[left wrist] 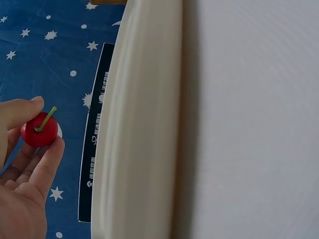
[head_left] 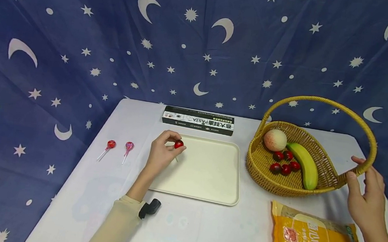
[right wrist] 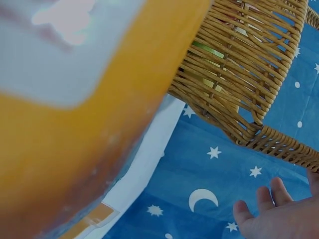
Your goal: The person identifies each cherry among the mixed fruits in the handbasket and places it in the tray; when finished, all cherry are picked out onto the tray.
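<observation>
Between thumb and fingertips, my left hand [head_left: 163,151] pinches a red cherry [left wrist: 40,130] with a green stem. That hand is over the left part of a cream tray [head_left: 207,169]. At the right, my right hand [head_left: 369,196] has thumb and index finger on either side of the handle [head_left: 371,142] of a wicker basket [head_left: 265,182]; its other fingers [right wrist: 264,198] are spread in the right wrist view. Inside the basket lie a peach [head_left: 275,140], a banana [head_left: 304,165] and several dark red cherries [head_left: 285,169].
Two lollipops, one red [head_left: 111,144] and one pink [head_left: 129,146], lie left of the tray. A black pasta box [head_left: 198,120] is behind it. In front of the basket lies a yellow bag [head_left: 309,239]. A blue star-and-moon cloth [head_left: 199,67] hangs behind the white table.
</observation>
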`<action>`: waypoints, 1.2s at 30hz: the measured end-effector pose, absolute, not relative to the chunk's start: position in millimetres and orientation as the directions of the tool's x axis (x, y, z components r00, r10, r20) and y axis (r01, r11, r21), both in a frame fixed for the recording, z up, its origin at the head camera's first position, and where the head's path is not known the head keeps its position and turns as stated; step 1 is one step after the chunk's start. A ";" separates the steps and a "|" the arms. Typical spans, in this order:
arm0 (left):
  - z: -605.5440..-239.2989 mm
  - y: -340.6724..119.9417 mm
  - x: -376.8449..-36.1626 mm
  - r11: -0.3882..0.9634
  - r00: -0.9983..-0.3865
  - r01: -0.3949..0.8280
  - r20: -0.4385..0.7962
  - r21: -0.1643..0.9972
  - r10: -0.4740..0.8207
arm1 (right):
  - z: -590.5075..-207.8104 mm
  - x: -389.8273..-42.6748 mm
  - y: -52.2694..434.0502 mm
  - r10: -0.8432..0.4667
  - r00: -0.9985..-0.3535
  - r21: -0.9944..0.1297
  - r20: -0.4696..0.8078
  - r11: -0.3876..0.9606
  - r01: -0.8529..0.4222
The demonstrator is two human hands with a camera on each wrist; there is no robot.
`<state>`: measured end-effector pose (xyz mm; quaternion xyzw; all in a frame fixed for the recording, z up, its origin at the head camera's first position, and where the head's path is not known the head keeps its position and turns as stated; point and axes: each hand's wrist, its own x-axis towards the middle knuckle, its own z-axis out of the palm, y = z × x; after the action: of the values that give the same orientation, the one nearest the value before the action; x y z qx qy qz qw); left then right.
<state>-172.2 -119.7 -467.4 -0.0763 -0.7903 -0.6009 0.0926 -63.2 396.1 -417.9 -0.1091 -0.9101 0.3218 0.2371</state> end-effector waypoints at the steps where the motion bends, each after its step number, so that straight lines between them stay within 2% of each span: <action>1: -468.2 -119.7 -172.3 0.268 -0.972 0.230 0.236 0.935 0.010 | -418.1 -63.2 396.1 0.352 -0.863 -0.638 0.362 0.769 0.046; 21: -473.6 -123.1 -182.0 0.339 -0.975 0.221 0.220 0.914 0.043 | -417.8 -62.3 396.9 0.328 -0.870 -0.641 0.368 0.768 0.019; 30: -474.0 -127.7 -187.8 0.425 -0.972 0.230 0.228 0.876 0.055 | -418.4 -62.1 396.4 0.334 -0.870 -0.642 0.363 0.766 0.027; 36: -475.6 -131.1 -191.4 0.472 -0.982 0.187 0.178 0.861 0.063 | -418.6 -62.5 396.8 0.342 -0.871 -0.645 0.353 0.763 0.038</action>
<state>-191.4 -131.1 -475.6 -0.0729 -0.8558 -0.5085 0.0610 -62.5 396.8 -418.6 -0.1045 -0.9098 0.3281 0.2319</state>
